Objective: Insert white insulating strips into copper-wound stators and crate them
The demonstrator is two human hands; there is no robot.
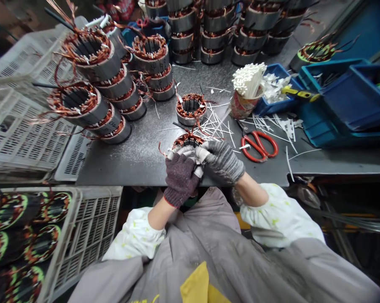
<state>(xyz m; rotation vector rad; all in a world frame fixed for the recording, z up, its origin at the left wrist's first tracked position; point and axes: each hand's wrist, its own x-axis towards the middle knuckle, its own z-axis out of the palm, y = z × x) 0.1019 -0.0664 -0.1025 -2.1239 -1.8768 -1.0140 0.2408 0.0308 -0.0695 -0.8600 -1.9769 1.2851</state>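
Note:
Both of my gloved hands hold one motor stator (187,141) with copper windings at the near edge of the dark workbench (139,160). My left hand (180,176), in a dark purple glove, grips its near side. Over the stator's right side close the fingers of my right hand (221,160), in a grey knit glove. A second single stator (191,108) stands just behind on the bench, among scattered white strips (217,124).
Stacks of wound stators (92,84) fill the bench's left and back. Red-handled scissors (258,145) lie to the right, near a cup of white sticks (247,90) and blue bins (344,101). White plastic crates (16,126) stand left; a crate with stators (22,240) sits lower left.

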